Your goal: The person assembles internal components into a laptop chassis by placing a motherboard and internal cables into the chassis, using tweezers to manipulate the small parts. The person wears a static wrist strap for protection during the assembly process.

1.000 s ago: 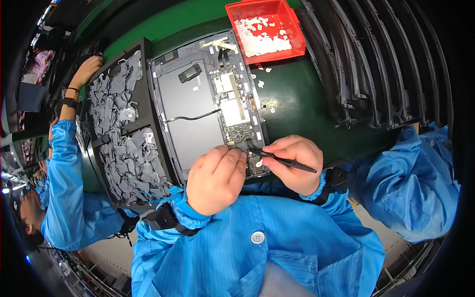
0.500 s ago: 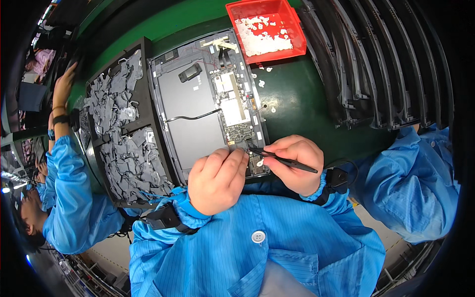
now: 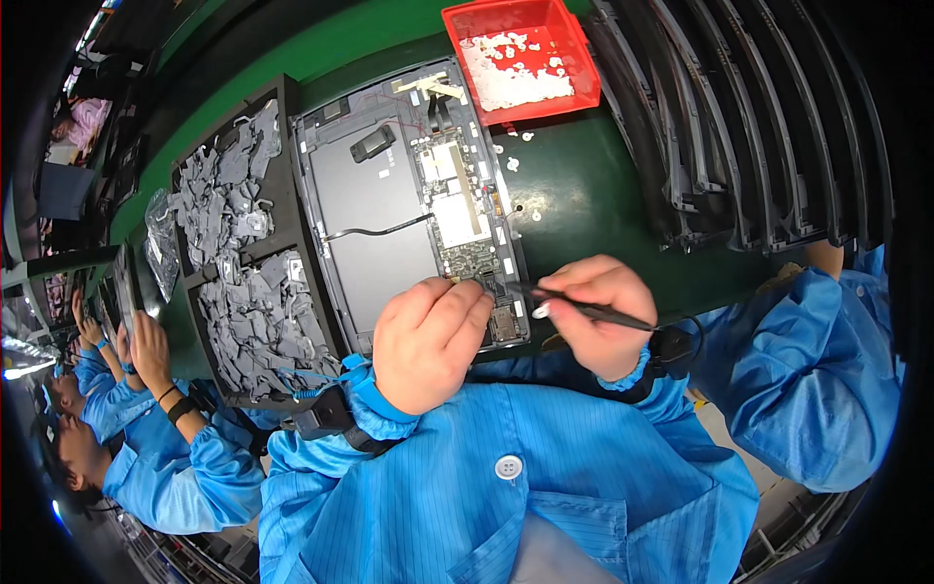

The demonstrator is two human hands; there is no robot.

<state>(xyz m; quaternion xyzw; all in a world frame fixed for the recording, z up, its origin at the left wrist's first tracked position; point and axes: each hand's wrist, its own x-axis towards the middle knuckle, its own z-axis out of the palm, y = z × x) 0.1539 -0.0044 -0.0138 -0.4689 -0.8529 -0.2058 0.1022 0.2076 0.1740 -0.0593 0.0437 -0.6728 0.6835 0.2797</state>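
Head view: the right hand (image 3: 605, 343) pinches a slender, pointed black tool (image 3: 611, 313) near the speckled circuit board (image 3: 471, 261) inside a flat grey laptop case (image 3: 362, 191). The rounded left hand (image 3: 428, 336), fingers together, covers the case's near edge; its grip is hidden.

Pale floor (image 3: 737, 446) shows on the near side of the green counter (image 3: 593, 209); white light (image 3: 15, 373) glares left of that counter.
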